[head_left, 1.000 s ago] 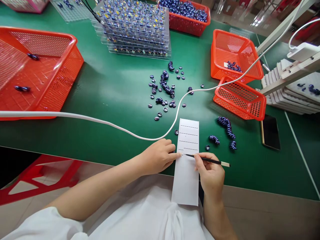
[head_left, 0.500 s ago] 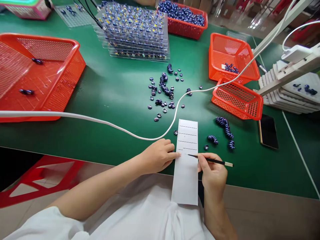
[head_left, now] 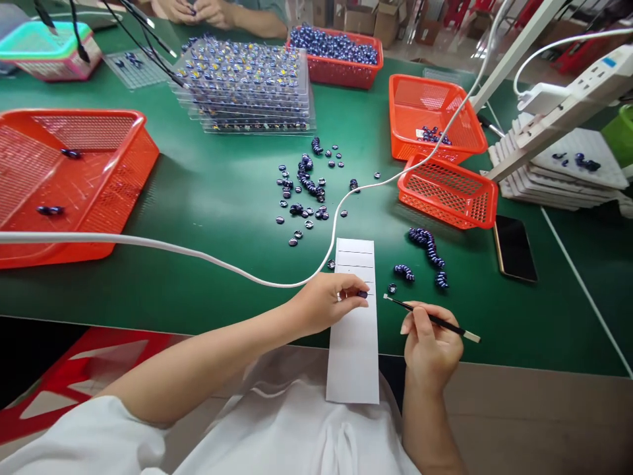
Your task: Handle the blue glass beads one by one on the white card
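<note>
My left hand [head_left: 336,300] pinches a small dark blue oval part [head_left: 362,295] between thumb and fingers, just above a long white paper strip [head_left: 353,363] ruled with black lines. In my right hand [head_left: 432,336] are slim black tweezers [head_left: 442,322] with a pale rear end, held like a pen. A tiny whitish piece [head_left: 386,297] shows at their tip, right of the paper and apart from the left hand's part. Loose glossy dark blue parts [head_left: 309,178] lie scattered beyond the paper. Stacked rows of them [head_left: 428,244] rest to the right.
A white cable [head_left: 237,270] crosses the green table. Orange baskets stand at left [head_left: 133,171] and right [head_left: 450,194]. Stacked clear trays [head_left: 247,92] and a full red basket [head_left: 341,69] are at the back. A phone [head_left: 514,247] lies right. Another person's hands [head_left: 198,10] show at top.
My left hand has gone from holding the paper's edge to pinching a dark blue part over it. The tweezers' tip has left the paper, moving right, with a tiny whitish piece on it.
</note>
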The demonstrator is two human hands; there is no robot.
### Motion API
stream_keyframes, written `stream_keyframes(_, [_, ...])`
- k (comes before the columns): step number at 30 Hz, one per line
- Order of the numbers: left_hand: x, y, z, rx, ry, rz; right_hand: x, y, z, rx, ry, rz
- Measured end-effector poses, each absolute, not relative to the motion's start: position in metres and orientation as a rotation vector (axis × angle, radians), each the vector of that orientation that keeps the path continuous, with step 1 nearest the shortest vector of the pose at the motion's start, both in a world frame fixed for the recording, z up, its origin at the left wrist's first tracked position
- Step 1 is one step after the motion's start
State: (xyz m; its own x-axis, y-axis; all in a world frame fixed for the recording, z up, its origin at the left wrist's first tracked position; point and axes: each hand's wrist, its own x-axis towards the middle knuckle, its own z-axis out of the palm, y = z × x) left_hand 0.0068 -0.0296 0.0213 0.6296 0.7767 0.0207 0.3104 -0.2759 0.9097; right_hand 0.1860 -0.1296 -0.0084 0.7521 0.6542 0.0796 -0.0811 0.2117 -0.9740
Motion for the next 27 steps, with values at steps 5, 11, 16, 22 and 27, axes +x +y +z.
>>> stream_keyframes(5, [0.028,-0.028,0.007,1.539,0.823,0.600,0.185,-0.130,-0.014,-1.244,-0.532,0.526])
stream_keyframes(11, [0.024,-0.029,0.004,1.562,0.805,0.590,0.181,-0.134,-0.012,-1.264,-0.542,0.566])
stream_keyframes(16, [0.021,-0.024,0.007,1.632,0.900,0.596,0.178,-0.134,-0.019,-1.252,-0.524,0.639])
stream_keyframes(22, [0.021,-0.018,-0.010,1.660,0.871,0.648,0.182,-0.132,-0.031,-1.274,-0.546,0.608])
stream_keyframes(27, [0.020,-0.019,-0.012,1.652,0.889,0.631,0.182,-0.132,-0.029,-1.262,-0.548,0.618])
